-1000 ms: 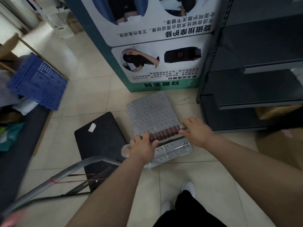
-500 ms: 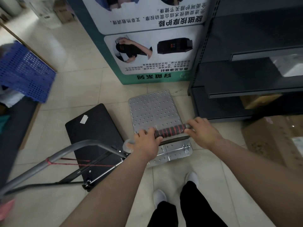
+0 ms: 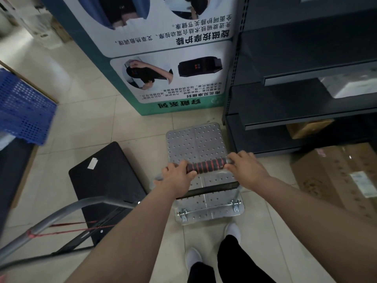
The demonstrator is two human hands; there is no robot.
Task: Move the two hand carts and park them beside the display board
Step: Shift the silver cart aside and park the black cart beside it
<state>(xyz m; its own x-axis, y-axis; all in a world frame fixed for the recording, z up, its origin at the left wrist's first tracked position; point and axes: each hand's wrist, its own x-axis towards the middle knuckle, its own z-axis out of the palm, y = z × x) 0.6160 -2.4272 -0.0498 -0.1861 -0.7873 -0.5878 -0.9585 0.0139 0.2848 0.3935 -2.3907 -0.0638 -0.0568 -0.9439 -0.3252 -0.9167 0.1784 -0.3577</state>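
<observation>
A small silver hand cart [image 3: 195, 144] with a perforated deck stands on the tiled floor, its front edge close to the foot of the display board [image 3: 163, 58]. Its handle [image 3: 207, 165] has a black and red grip. My left hand [image 3: 177, 178] clasps the handle's left end and my right hand [image 3: 244, 168] clasps its right end. A second, black hand cart [image 3: 106, 180] stands to the left, apart from my hands, with its grey tubular handle [image 3: 61, 215] leaning toward me and a red cord tied across it.
Dark metal shelving [image 3: 306, 88] rises just right of the silver cart. A cardboard box [image 3: 336, 180] lies on the floor at the right. A blue perforated crate [image 3: 22, 111] hangs at the left. My feet [image 3: 212, 246] are right behind the silver cart.
The silver cart has turned a little and shifted right, closer to the shelving, with both hands staying on its handle. The black cart has kept its place.
</observation>
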